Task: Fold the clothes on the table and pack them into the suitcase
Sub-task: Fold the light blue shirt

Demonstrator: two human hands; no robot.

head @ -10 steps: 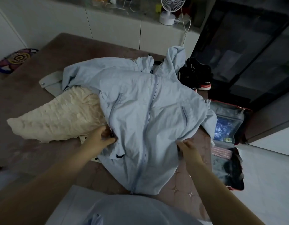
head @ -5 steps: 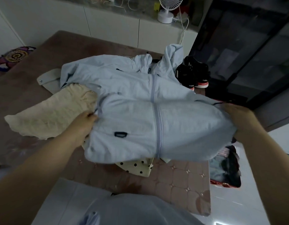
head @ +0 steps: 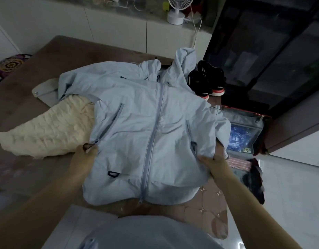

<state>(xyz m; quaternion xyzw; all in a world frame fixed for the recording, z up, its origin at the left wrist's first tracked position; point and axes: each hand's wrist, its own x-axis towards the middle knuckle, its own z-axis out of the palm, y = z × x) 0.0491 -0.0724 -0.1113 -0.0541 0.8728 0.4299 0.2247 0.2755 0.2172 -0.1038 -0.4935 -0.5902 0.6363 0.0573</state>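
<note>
- On the brown table (head: 25, 83), a light blue zip jacket (head: 146, 126) lies spread front-up, its zipper running toward the person and its hem hanging over the near edge; both hands grip it at its side edges, roughly level with the pockets.
- At far left a cream textured garment (head: 45, 135) lies partly under the jacket's left side, and a pale grey piece (head: 45, 91) shows beyond it.
- The left hand (head: 85, 155) is clenched on the jacket's left edge, fingers pinching the fabric just beside a pocket zipper's end.
- The jacket's hood (head: 183, 60) is bunched up at the far end, beside a pair of black sneakers (head: 207, 81) on the table's far right corner.
- The right hand (head: 214, 159) is closed on the jacket's right edge, with fabric gathered over its fingers.
- Beyond the right hand, on the floor beside the table, the suitcase (head: 244, 123) lies open with items inside; a fold of the jacket's sleeve overhangs toward it.
</note>
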